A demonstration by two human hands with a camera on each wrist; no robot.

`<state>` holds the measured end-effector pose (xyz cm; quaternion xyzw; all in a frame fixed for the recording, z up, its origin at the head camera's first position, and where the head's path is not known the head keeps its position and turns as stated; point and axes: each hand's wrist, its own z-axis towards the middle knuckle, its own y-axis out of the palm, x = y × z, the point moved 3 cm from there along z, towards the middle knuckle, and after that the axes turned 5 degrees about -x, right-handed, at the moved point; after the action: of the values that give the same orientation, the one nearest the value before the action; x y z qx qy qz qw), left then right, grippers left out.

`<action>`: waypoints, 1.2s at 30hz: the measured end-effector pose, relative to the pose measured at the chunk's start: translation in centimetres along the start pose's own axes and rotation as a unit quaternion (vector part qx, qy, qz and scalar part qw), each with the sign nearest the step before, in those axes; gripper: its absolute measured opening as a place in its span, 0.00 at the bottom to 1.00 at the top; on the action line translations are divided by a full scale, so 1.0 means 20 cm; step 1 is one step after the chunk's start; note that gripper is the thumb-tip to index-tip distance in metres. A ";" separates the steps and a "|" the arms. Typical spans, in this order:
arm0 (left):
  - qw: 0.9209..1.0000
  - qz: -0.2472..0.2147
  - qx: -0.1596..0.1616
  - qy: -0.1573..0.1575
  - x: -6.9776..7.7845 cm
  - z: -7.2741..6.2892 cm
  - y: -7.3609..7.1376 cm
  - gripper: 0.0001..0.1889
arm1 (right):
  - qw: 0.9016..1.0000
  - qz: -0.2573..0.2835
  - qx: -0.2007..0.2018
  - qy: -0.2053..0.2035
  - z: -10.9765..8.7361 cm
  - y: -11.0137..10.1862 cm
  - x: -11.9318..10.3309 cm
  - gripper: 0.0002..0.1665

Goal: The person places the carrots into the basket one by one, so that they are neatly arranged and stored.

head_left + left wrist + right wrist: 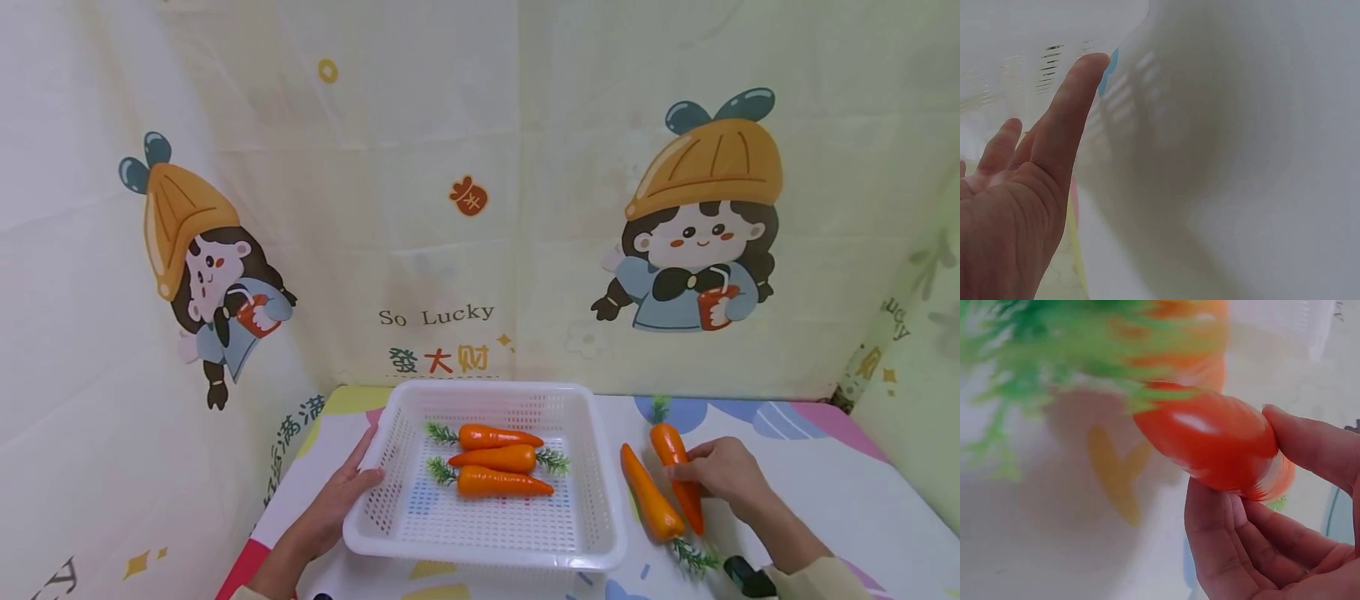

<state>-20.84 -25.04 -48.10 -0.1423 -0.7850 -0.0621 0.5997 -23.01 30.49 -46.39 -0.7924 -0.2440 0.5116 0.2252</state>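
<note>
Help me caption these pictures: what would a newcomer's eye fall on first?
Likely the three orange carrots in the white basket, at lower centre. To its right, the right hand grips a fourth carrot beside a fifth carrot. Behind, two cartoon figures in orange hats stand out on the pale cloth.

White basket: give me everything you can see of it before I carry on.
The white basket looks like plastic: rectangular, rounded corners, a smooth rim, with small holes through its walls and floor. It sits open side up over the patterned table; whether its left edge is slightly lifted, I cannot tell. Three orange carrots with green tops lie inside it. The person's left grip touches its left side.
</note>
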 end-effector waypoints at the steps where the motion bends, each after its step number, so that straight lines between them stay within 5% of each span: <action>1: 1.000 0.000 0.000 0.000 0.00 0.00 0.00 0.42 | 1.000 0.005 -0.001 -0.002 0.00 -0.01 -0.01 0.36; 21: 1.000 -0.003 -0.006 0.010 0.01 -0.01 0.01 0.42 | 0.997 0.063 -0.040 -0.022 -0.08 -0.02 -0.19 0.42; 36: 1.000 -0.002 -0.002 0.013 0.00 -0.01 0.00 0.41 | 0.995 0.048 -0.061 -0.059 -0.16 0.05 -0.33 0.38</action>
<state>-20.70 -24.99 -48.04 -0.1413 -0.7773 -0.0671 0.6094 -22.29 25.32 -41.10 -0.7843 -0.2491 0.5515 0.1364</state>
